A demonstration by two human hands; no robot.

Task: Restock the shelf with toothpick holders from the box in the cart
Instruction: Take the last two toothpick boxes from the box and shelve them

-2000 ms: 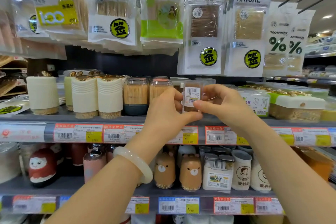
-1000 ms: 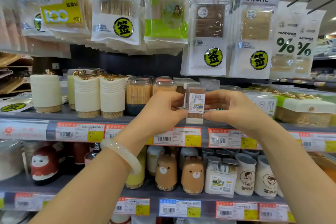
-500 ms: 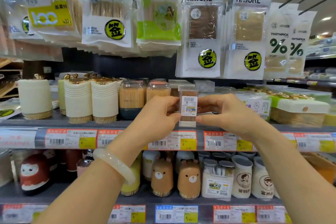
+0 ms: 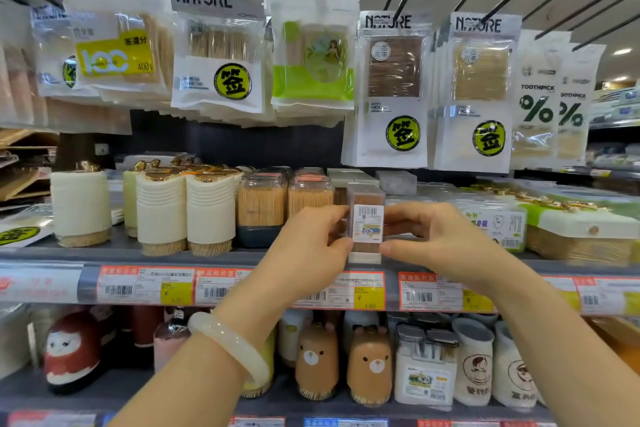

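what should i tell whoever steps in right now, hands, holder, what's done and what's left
Left hand: pinches the left side of the clear toothpick holder.
Right hand: pinches its right side.
Holder: upright, barcode label facing out, at the front edge of the upper shelf, in front of a row of similar clear holders. Its white base looks down on the shelf or very nearly so; I cannot tell which.
Done: this holder is brought to its slot.
Left: let go, perhaps square it up, then fetch more. The cart and box are out of view, so the remaining count is unknown.
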